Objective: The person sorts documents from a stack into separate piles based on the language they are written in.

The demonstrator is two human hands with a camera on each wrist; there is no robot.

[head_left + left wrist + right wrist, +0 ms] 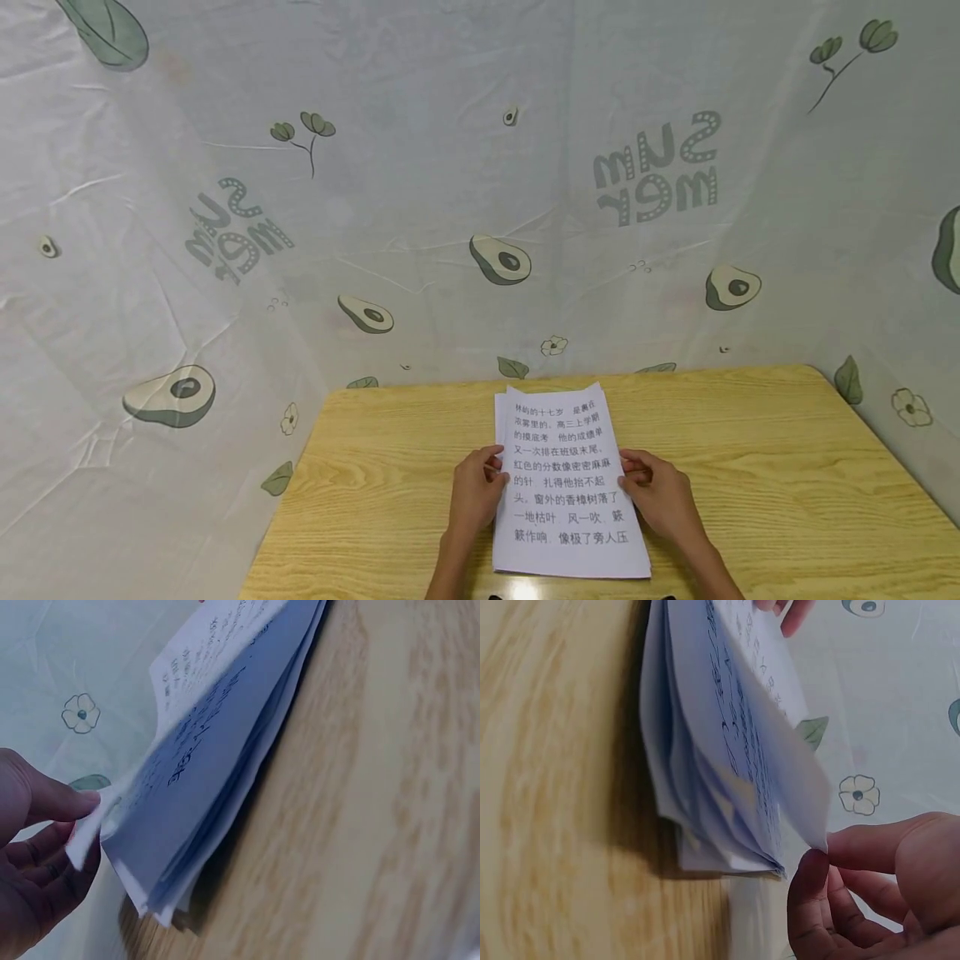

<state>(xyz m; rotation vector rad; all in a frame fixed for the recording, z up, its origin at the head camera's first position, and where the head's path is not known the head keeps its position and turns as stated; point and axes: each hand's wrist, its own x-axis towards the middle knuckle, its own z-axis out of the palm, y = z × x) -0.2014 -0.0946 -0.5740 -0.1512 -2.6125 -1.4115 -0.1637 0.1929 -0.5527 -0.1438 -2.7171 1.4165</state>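
A sheet of paper (566, 492) with large printed Chinese characters lies uppermost on a stack of papers (498, 417), in the middle of the head view. My left hand (476, 492) pinches the sheet's left edge; in the left wrist view, the thumb (71, 801) is on its upper face, with fingers curled beneath. On the opposite side my right hand (660, 492) pinches the right edge between thumb and forefinger. Both wrist views show this sheet (806, 787) raised from the printed pages (720, 727) below, whose edges are loosely fanned and bent.
The papers lie on a light wood-grain table (757, 450), its far edge just behind them. A pale cloth (420, 192) with avocado, leaf and flower prints hangs behind the table and along both sides.
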